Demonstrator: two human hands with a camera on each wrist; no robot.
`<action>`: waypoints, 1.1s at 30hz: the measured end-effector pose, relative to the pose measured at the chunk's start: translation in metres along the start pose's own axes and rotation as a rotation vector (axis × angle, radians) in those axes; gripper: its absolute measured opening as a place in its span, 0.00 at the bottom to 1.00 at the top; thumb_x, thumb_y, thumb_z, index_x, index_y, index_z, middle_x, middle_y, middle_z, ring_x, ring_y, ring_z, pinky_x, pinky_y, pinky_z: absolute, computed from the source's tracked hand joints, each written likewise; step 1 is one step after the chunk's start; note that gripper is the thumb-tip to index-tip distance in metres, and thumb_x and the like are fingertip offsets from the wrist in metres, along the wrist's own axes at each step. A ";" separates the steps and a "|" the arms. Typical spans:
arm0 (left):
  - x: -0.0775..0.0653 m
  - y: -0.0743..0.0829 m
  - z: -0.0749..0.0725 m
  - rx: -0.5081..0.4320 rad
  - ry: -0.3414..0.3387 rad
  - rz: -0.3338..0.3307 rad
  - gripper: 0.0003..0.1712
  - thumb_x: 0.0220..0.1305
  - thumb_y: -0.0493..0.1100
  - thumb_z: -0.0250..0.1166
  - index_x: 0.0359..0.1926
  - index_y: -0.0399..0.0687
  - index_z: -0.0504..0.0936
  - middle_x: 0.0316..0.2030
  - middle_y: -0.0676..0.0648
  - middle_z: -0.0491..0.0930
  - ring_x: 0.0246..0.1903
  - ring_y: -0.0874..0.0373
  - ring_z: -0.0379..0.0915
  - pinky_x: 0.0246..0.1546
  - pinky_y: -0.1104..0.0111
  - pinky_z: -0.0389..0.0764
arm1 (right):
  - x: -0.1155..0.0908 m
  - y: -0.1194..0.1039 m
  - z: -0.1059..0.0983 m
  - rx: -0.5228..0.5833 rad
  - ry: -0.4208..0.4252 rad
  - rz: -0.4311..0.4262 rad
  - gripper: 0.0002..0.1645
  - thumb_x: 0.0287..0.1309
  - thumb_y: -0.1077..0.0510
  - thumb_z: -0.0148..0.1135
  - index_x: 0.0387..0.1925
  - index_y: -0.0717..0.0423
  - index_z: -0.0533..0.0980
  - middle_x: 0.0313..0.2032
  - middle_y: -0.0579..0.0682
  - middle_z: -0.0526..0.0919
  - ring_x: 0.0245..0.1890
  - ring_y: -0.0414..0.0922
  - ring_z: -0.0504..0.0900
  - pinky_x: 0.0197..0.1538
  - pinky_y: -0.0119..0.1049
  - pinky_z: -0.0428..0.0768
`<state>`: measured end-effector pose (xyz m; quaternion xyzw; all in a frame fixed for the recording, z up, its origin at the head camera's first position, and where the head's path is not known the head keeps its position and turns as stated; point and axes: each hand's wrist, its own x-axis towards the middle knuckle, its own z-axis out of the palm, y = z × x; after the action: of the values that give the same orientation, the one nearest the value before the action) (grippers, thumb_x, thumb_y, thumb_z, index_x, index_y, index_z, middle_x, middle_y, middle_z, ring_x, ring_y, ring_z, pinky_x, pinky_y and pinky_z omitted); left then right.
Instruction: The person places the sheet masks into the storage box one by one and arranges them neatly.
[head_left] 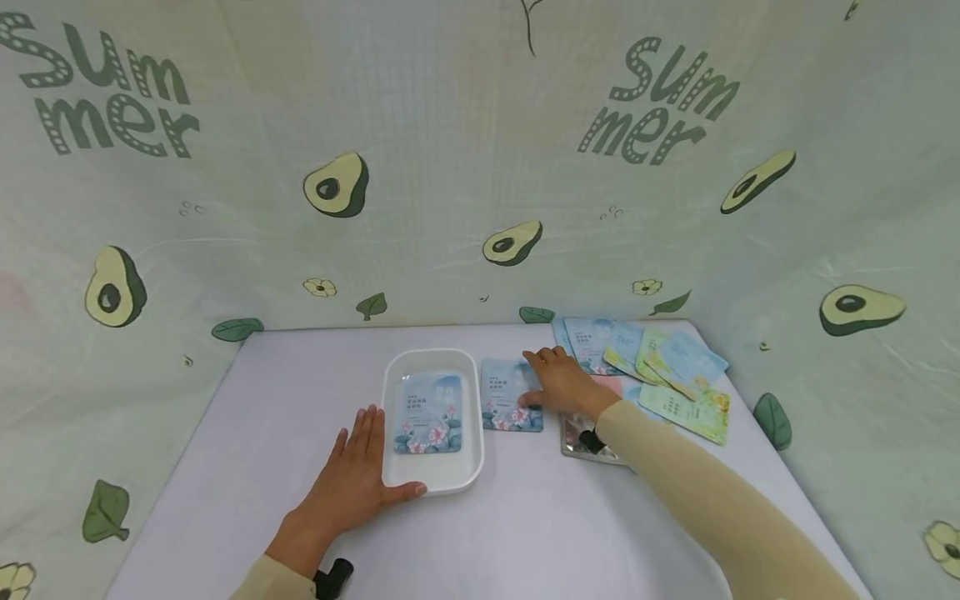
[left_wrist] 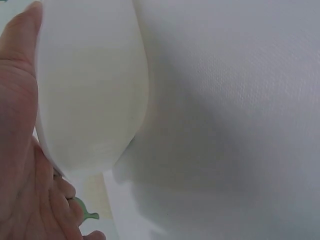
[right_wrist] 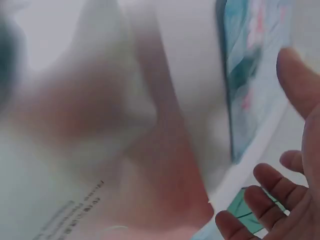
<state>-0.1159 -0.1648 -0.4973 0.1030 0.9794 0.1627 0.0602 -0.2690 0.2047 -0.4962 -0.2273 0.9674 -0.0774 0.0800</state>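
Observation:
A white plastic tray (head_left: 470, 467) stands on the table with a blue sachet printed with pink lotus flowers (head_left: 429, 414) lying flat inside. My left hand (head_left: 358, 475) rests against the tray's left side, fingers straight and thumb along the front corner. The left wrist view shows that thumb beside the tray's wall (left_wrist: 95, 85). Just right of the tray lies a second blue lotus sachet (head_left: 502, 396). Over its right edge reaches my right hand (head_left: 561, 381), thumb and fingers spread apart. In the right wrist view, its loosely bent fingers (right_wrist: 270, 205) are near the sachet (right_wrist: 255, 75).
Several blue and green sachets (head_left: 686, 412) lie overlapping at the back right. A silvery sachet (head_left: 577, 437) sits partly under my right forearm. A cloth with avocado prints (head_left: 337, 185) hangs behind and beside the white table (head_left: 300, 367).

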 end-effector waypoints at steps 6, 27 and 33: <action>-0.003 0.000 0.002 0.004 0.005 -0.004 0.83 0.50 0.85 0.67 0.82 0.28 0.44 0.83 0.29 0.45 0.83 0.32 0.39 0.79 0.35 0.50 | 0.021 0.009 0.001 0.013 -0.097 0.029 0.68 0.46 0.23 0.77 0.80 0.53 0.64 0.72 0.61 0.68 0.66 0.61 0.67 0.70 0.63 0.70; -0.003 0.000 0.001 -0.006 0.025 0.001 0.81 0.51 0.83 0.69 0.82 0.27 0.46 0.82 0.29 0.45 0.83 0.32 0.39 0.79 0.35 0.51 | 0.002 -0.001 0.000 0.230 0.162 0.075 0.47 0.58 0.45 0.80 0.72 0.50 0.65 0.60 0.56 0.80 0.52 0.53 0.78 0.63 0.55 0.78; -0.003 0.003 0.001 -0.008 0.027 -0.007 0.81 0.53 0.82 0.68 0.82 0.27 0.45 0.83 0.29 0.45 0.83 0.32 0.38 0.79 0.34 0.48 | -0.014 -0.008 -0.006 0.432 0.217 0.141 0.40 0.68 0.54 0.72 0.75 0.42 0.62 0.52 0.56 0.87 0.37 0.46 0.80 0.46 0.43 0.81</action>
<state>-0.1125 -0.1626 -0.4967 0.0970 0.9799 0.1676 0.0479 -0.2542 0.2045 -0.4876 -0.1275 0.9449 -0.3004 0.0276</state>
